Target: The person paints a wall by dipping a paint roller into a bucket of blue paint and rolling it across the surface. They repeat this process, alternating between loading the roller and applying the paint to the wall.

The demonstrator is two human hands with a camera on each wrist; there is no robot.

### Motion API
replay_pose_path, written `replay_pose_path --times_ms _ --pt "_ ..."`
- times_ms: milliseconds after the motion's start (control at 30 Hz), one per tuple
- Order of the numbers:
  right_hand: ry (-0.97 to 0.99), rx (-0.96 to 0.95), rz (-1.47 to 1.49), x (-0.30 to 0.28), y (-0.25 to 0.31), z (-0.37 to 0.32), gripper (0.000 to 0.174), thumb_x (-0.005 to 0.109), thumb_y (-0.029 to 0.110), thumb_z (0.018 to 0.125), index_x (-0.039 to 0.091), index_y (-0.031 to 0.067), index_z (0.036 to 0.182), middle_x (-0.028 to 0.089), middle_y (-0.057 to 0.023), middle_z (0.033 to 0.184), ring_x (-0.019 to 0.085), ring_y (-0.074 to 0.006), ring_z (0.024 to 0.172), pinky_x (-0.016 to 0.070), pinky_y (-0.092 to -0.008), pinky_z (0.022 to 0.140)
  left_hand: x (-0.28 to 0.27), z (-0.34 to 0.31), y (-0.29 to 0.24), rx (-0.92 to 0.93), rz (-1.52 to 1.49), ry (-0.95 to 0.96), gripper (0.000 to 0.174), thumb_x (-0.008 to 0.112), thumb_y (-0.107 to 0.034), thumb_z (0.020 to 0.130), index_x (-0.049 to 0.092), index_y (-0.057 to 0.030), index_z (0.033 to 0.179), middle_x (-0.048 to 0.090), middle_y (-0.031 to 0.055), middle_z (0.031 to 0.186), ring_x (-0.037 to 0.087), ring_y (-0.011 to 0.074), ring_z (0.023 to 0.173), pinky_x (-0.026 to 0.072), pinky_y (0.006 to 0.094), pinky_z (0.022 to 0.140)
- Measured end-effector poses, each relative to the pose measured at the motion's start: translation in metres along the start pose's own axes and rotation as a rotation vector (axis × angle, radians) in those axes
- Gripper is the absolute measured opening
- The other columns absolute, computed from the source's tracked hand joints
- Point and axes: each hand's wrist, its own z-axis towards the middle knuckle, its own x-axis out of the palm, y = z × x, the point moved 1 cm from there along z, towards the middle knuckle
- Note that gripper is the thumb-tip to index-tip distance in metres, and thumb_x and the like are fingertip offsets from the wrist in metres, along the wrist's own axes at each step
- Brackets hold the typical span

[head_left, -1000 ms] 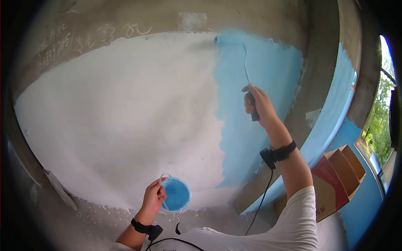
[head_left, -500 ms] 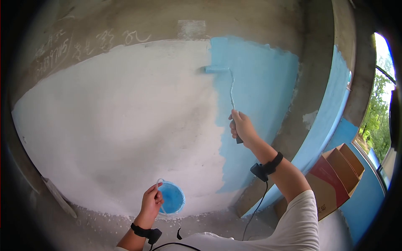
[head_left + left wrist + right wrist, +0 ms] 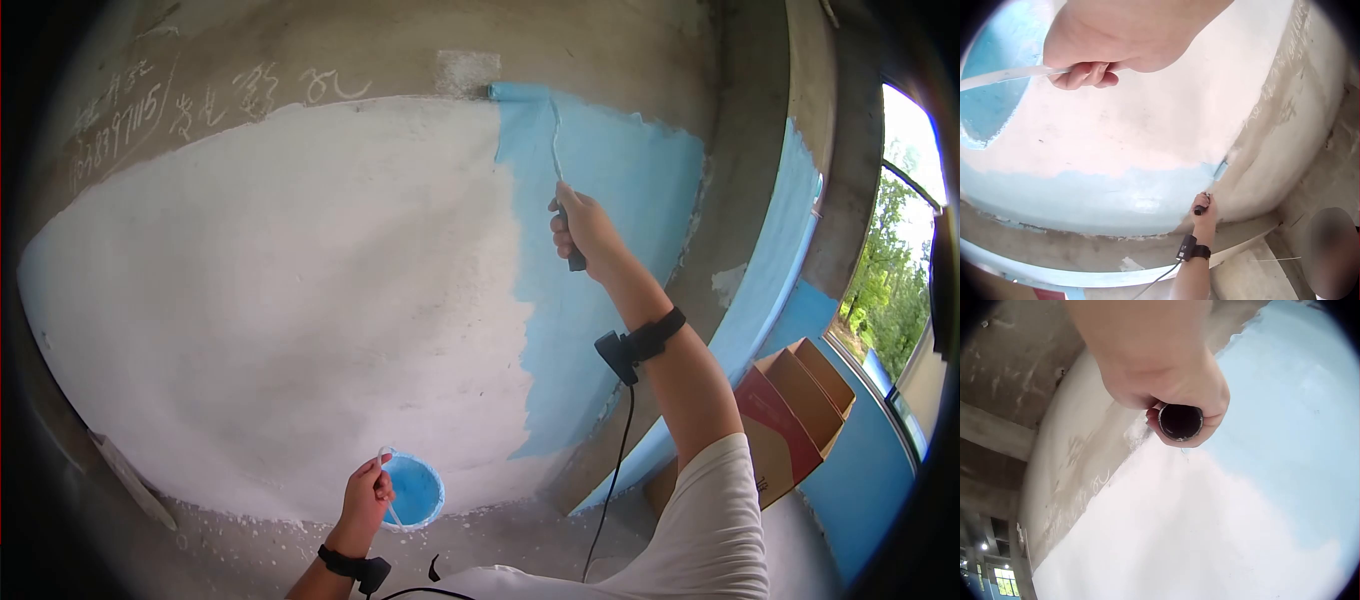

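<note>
My right hand (image 3: 583, 228) grips the dark handle of a paint roller (image 3: 520, 92). The roller's blue sleeve lies against the wall at the top edge of the blue paint, touching the bare grey band. In the right wrist view, the handle's round hollow end (image 3: 1180, 422) shows below the curled fingers. Low in the head view, my left hand (image 3: 368, 495) holds the pale bail handle (image 3: 1004, 78) of a paint bucket (image 3: 441, 490). Blue coats the bucket's inside and rim.
White wall (image 3: 260, 300) spreads left of the blue area (image 3: 620, 230). Chalk writing (image 3: 200, 105) marks the grey band above. At right stand a grey pillar (image 3: 745, 160), an open cardboard box (image 3: 770, 420) and a window (image 3: 890, 250). Paint spots dot the floor (image 3: 250, 545).
The roller went down the wall along the blue area's left edge, then back up to its top. Blue paint now reaches slightly farther left there. My left hand still holds the bucket.
</note>
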Motion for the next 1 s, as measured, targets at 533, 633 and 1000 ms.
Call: replay_pose_path --times_ms 533,633,1000 --pt "-0.003 0.089 -0.066 -0.023 -0.055 -0.024 0.036 0.042 0.040 0.102 0.043 0.0069 0.090 0.039 0.0010 0.062 0.034 -0.0084 0.047 0.0304 -0.0256 0.042 -0.037 -0.010 0.015 -0.023 -0.019 -0.026 0.022 0.049 -0.020 0.102 0.060 -0.0032 0.110 0.044 0.0000 0.061 0.034 0.0099 0.051 0.0295 0.0287 0.053" --pt "-0.032 0.045 -0.026 -0.018 -0.023 -0.001 0.036 0.042 0.041 0.102 0.043 0.0067 0.090 0.040 0.0007 0.062 0.034 -0.0084 0.047 0.0311 -0.0256 0.042 -0.040 -0.015 0.018 -0.063 -0.045 -0.047 0.021 0.050 -0.020 0.101 0.060 -0.0038 0.110 0.045 0.0002 0.061 0.034 0.0097 0.050 0.0292 0.0292 0.053" --pt "-0.015 0.048 -0.211 -0.052 -0.098 -0.002 0.042 0.041 0.043 0.101 0.048 0.0029 0.091 0.044 -0.0009 0.062 0.042 -0.0112 0.046 0.0379 -0.0284 0.043 -0.006 -0.026 0.030 -0.011 -0.073 -0.160 0.019 0.050 -0.017 0.100 0.061 -0.0047 0.109 0.048 0.0006 0.062 0.036 0.0099 0.050 0.0313 0.0292 0.054"
